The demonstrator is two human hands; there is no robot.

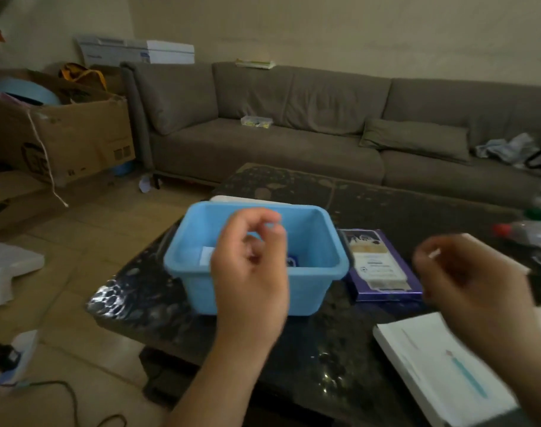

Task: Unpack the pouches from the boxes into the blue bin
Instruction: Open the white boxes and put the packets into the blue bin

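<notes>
1. The left hand (250, 260) hovers over the blue bin (306, 291), fingers loosely curled, holding nothing discernible.
2. The right hand (469, 278) is blurred; its grip cannot be determined.
3. The purple box (383, 285) lies just right of the bin, long axis pointing away, nearer the right hand.
4. The white box (432, 365) lies below the right hand.

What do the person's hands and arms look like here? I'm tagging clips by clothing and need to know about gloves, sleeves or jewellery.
Both hands are bare, no gloves. The left hand and its forearm show no sleeve, watch or ring. The right hand is motion-blurred; no sleeve shows on its forearm, and small jewellery cannot be ruled out.
</notes>
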